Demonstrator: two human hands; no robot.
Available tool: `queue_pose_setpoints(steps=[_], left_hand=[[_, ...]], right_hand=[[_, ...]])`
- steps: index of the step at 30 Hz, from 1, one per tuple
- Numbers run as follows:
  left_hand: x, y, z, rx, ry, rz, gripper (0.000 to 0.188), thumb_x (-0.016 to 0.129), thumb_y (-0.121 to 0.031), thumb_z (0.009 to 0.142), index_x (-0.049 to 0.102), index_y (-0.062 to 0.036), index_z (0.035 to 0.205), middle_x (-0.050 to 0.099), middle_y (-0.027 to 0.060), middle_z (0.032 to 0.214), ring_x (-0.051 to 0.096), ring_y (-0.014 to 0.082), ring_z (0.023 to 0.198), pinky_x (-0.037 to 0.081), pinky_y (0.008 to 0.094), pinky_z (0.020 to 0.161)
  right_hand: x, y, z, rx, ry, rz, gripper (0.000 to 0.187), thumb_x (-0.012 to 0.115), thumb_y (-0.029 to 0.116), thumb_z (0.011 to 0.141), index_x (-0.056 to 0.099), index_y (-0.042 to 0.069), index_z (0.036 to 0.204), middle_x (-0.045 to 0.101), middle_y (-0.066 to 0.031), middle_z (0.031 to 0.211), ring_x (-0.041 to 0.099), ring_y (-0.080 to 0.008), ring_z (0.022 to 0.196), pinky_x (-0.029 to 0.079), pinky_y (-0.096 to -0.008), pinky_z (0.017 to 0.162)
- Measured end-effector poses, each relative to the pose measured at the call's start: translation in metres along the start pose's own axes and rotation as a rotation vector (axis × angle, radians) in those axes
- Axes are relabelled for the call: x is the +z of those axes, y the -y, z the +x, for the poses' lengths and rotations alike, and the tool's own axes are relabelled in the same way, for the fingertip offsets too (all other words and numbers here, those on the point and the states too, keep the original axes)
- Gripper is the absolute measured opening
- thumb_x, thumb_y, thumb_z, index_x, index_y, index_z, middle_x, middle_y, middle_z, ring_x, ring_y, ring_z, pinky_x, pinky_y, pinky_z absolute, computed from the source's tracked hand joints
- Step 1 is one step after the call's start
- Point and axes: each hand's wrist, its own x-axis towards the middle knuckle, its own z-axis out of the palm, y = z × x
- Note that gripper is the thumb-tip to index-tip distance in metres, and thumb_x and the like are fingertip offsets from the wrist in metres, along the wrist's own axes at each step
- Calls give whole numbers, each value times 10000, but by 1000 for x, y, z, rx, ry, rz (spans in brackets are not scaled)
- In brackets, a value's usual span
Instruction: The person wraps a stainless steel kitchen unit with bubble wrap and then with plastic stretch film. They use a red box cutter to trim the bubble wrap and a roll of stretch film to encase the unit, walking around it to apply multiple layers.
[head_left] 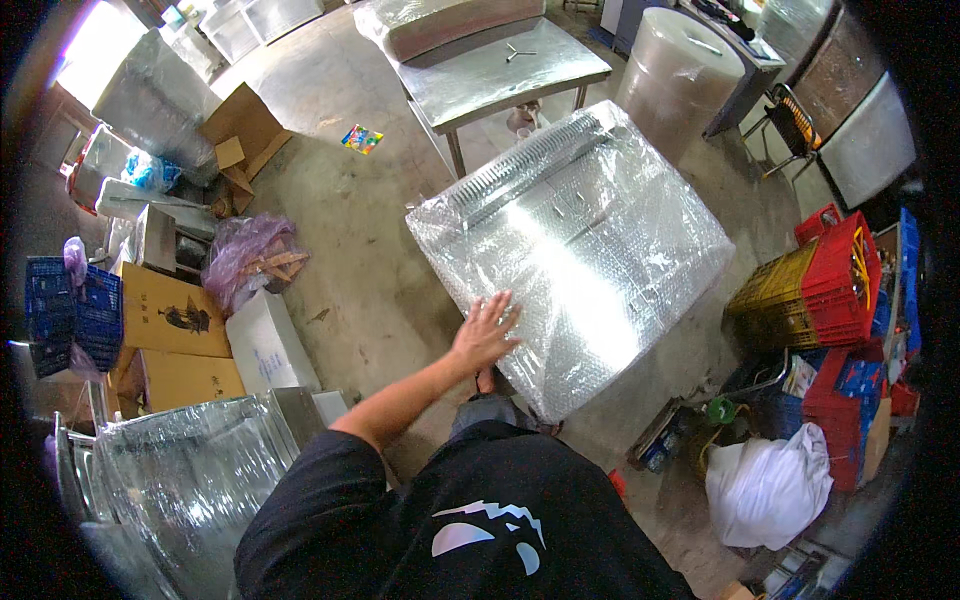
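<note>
A large boxy metal unit [600, 270] stands in front of me, wrapped in clear bubble wrap. Under the wrap, a slotted strip [540, 165] runs along its far side and small handle-like fittings show on its shiny face. My left hand [487, 330] lies on the unit's near left edge, fingers spread and stretched over the wrap, gripping nothing. My right hand is out of sight. The wrap looks loose and wrinkled at the near corner, by my legs.
Beyond the unit are a metal table [500, 75] and a big bubble-wrap roll [680, 75]. Cartons [185, 325], a blue crate [70, 310] and a wrapped metal piece [190, 460] line the left. Red and yellow crates [810, 285] and a white cloth bundle [770, 490] crowd the right.
</note>
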Motion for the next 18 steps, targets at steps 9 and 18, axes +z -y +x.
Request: queue_pose_setpoints(steps=[9, 18], left_hand=[[-11, 193, 66, -574, -330, -54, 727, 414, -530, 1038, 330, -30, 1560, 298, 181, 1630, 249, 336, 1519, 176, 545, 1227], [-26, 257, 114, -739, -172, -367, 594, 389, -547, 1033, 657, -20, 984, 691, 252, 1079, 645, 432, 1053, 466, 539, 929]], right_hand=[[41, 2, -4, 71, -253, 0, 312, 777, 205, 766, 677, 43, 1013, 675, -47, 843, 661, -189, 760, 519, -376, 651], [57, 78, 11, -155, -442, 227, 252, 751, 153, 755, 665, 38, 961, 685, -71, 814, 665, -196, 709, 530, -389, 645]])
